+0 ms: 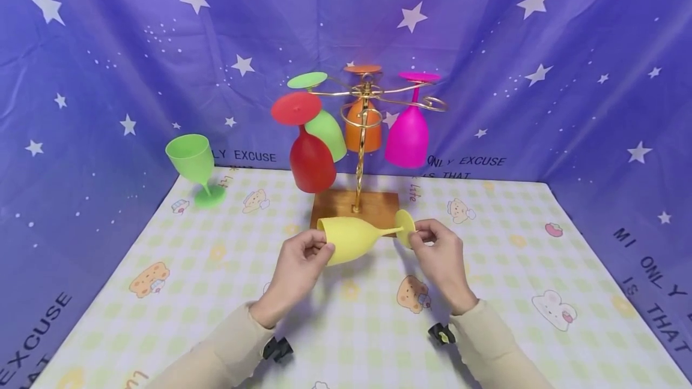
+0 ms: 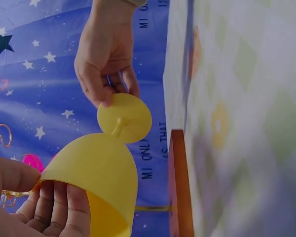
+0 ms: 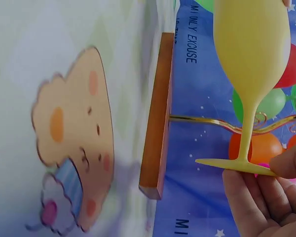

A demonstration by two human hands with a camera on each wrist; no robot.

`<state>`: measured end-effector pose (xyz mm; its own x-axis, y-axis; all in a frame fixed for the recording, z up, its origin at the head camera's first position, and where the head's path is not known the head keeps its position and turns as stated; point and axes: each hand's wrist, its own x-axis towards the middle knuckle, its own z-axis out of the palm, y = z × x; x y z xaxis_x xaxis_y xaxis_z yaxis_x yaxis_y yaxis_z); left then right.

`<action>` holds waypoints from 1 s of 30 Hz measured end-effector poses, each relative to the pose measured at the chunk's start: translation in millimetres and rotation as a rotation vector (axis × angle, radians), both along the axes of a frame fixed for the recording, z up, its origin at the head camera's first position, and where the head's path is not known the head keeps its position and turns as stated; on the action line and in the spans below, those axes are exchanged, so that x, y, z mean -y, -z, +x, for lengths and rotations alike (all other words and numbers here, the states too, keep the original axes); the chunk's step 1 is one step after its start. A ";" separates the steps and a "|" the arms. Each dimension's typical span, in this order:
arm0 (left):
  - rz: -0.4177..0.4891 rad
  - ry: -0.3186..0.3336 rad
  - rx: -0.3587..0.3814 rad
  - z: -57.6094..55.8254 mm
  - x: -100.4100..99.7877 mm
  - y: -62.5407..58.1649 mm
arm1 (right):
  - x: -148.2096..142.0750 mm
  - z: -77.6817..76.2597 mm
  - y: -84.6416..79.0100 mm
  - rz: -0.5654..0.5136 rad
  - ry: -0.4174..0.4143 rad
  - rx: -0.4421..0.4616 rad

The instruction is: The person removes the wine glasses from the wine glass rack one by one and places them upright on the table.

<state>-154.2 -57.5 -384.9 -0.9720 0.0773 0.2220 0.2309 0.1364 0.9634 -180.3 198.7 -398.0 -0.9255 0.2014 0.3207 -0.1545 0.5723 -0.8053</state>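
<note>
A yellow wine glass (image 1: 351,239) lies sideways in the air between both hands, bowl to the left and foot to the right. At its rim, the left hand (image 1: 303,260) pinches the bowl, thumb outside and fingers inside the opening. The right hand (image 1: 439,257) pinches the edge of the round foot (image 3: 237,165) between thumb and fingers. Just behind stands a gold wine glass rack (image 1: 361,167) on a wooden base (image 1: 330,203). Hanging upside down on it are a red glass (image 1: 312,164), a green glass (image 1: 327,134), an orange glass (image 1: 363,128) and a magenta glass (image 1: 408,140).
A second green glass (image 1: 191,161) stands upright at the table's back left. The rack's front loop (image 1: 361,117) holds no glass. A checked cloth (image 1: 513,269) with cartoon prints covers the table; a blue starry curtain (image 1: 324,11) hangs behind and at the sides.
</note>
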 end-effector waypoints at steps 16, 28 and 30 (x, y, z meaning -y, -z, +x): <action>-0.204 -0.070 -0.180 -0.5 37.4 -20.2 | 4.4 -17.6 9.6 -0.443 -0.105 0.108; -0.376 -0.171 -0.342 -13.2 74.4 -30.1 | -1.8 -56.8 32.2 -0.613 0.097 0.239; -0.412 -0.187 -0.382 -16.1 79.8 -33.1 | -1.2 -61.5 36.1 -0.617 0.118 0.241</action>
